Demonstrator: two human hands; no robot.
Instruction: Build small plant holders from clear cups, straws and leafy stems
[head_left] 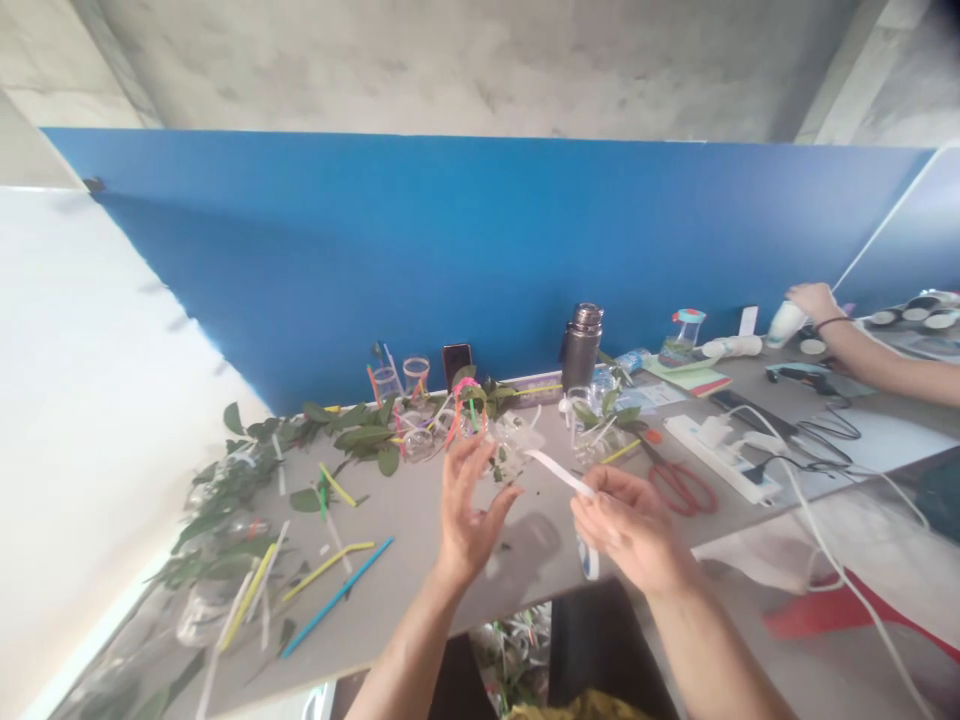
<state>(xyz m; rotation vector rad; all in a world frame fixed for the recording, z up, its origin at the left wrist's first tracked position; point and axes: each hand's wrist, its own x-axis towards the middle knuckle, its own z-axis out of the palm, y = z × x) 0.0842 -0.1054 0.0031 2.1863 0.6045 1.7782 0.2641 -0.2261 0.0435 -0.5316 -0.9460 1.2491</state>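
The right hand (630, 530) is pinching a long white strip (561, 472) that is pointing to 10 o'clock, toward the wide-open left hand (472, 505), which is holding nothing and is staying near a clear plastic cup (514, 440).

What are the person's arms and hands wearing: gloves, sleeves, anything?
The left hand and right hand are ungloved. The left forearm and right forearm are bare, with no sleeves, wristbands or cables in view. Yellow fabric at the bottom edge may be clothing; hard to tell.
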